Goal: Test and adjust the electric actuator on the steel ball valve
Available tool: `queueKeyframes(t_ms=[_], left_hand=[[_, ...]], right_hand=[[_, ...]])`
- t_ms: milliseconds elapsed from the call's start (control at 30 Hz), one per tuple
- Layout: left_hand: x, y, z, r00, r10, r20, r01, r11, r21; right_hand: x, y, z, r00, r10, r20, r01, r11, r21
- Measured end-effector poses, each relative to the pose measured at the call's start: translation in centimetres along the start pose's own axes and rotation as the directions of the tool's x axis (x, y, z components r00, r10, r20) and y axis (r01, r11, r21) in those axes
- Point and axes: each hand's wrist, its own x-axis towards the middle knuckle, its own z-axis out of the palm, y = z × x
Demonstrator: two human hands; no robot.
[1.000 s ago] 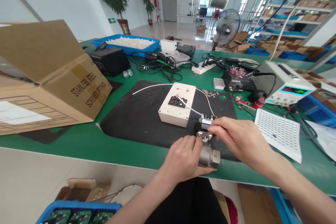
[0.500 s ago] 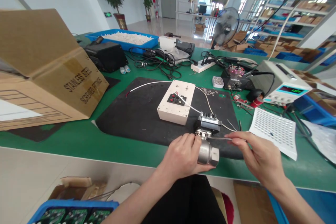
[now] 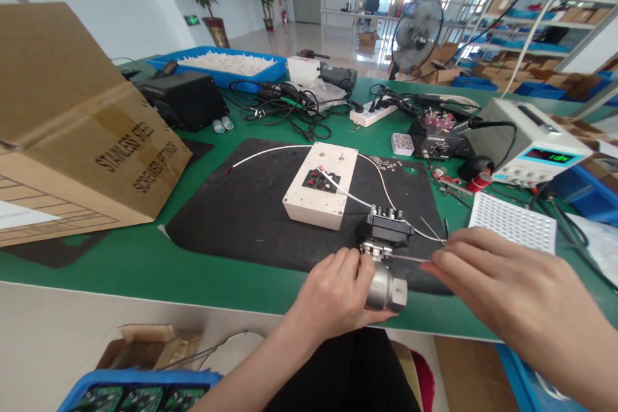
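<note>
- Green table [image 3: 241, 280] with black mat [image 3: 232, 219].
- Left hand [image 3: 335, 290]: fingers curled around metal valve [image 3: 383, 290].
- Right hand [image 3: 502, 277]: fingers pinched on thin tool [image 3: 410, 259].

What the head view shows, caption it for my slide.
Left hand grips a metal fitting while the right hand holds a thin tool near its neck.

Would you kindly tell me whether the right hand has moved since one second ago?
Yes: judged against the pale box, the right hand has moved to the right, its fingertips now farther from that box.
</note>
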Motion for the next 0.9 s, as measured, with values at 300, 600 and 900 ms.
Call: queueKeyframes(t_ms=[300,600,900], left_hand=[[0.1,-0.5,0.1,0.998,0.058,0.032,-0.06,0.997,0.057],[0.4,-1.0,-0.1,0.986,0.162,-0.03,-0.159,0.985,0.072],[0.6,-1.0,0.1,0.99,0.139,-0.003,-0.139,0.99,0.013]], right_hand=[[1.0,-1.7,2.3,0.961,-0.077,0.267,0.171,0.922,-0.347],[0.2,0.2,2.5,0.984,-0.142,0.104,0.158,0.975,-0.155],[-0.8,0.3,4.2,0.994,-0.055,0.098,0.072,0.981,-0.181]])
